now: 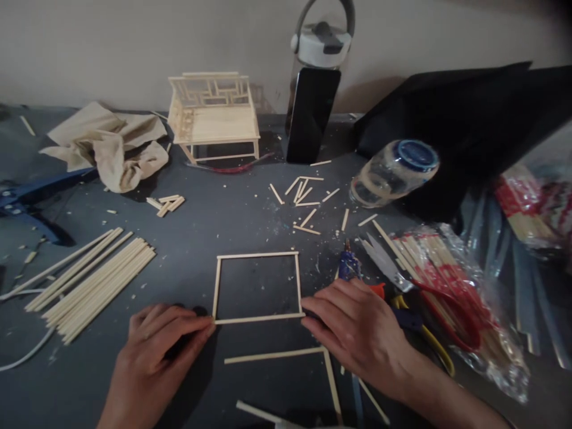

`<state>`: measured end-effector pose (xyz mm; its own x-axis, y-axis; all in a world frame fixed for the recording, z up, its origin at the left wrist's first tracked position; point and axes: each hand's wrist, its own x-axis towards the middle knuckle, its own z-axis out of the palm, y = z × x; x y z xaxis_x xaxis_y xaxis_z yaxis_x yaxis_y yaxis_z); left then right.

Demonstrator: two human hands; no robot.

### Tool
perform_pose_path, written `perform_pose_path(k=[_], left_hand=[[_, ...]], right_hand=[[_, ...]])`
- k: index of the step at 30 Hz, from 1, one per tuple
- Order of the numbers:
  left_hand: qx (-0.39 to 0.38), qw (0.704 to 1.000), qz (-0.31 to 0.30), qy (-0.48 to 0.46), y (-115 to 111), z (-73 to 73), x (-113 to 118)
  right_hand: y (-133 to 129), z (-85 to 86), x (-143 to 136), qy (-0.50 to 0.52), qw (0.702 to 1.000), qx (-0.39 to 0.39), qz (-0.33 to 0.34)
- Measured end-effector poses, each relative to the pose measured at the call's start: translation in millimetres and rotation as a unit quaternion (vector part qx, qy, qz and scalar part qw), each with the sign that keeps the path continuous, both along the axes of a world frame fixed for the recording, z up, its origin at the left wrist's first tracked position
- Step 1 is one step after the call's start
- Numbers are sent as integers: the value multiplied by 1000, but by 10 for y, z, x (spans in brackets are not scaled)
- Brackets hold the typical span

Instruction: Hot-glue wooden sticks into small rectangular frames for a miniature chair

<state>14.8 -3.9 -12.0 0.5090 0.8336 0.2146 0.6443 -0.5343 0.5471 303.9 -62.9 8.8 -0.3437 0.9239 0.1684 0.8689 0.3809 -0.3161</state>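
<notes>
A rectangular frame of thin wooden sticks lies flat on the dark tabletop, its four sides meeting at the corners. My left hand pinches the near left corner between thumb and fingers. At the near right corner, my right hand has thumb and forefinger closed on the joint. Closer to me, two more sticks form an L-shaped piece, partly behind my right wrist. Just beyond my right hand is a blue tool with a metal tip, mostly covered by the hand.
A bundle of sticks lies left, near blue pliers and crumpled cloth. Behind stand a miniature wooden bench, a phone against a bottle, and a tilted jar. Scissors and bagged sticks lie right.
</notes>
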Motion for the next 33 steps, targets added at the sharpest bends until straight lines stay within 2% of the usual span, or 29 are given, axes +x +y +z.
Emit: perform_pose_path(k=[10,21,33], left_hand=[[-3,1000,11,4,22,20,33],[-7,1000,12,10,6,64,58],[-6,1000,13,9,9,13,18]], right_hand=[[61,56,18,13,998,-56,34],[49,40,20,19,998,-58,34],[18,-13,39,20,998,-58,32]])
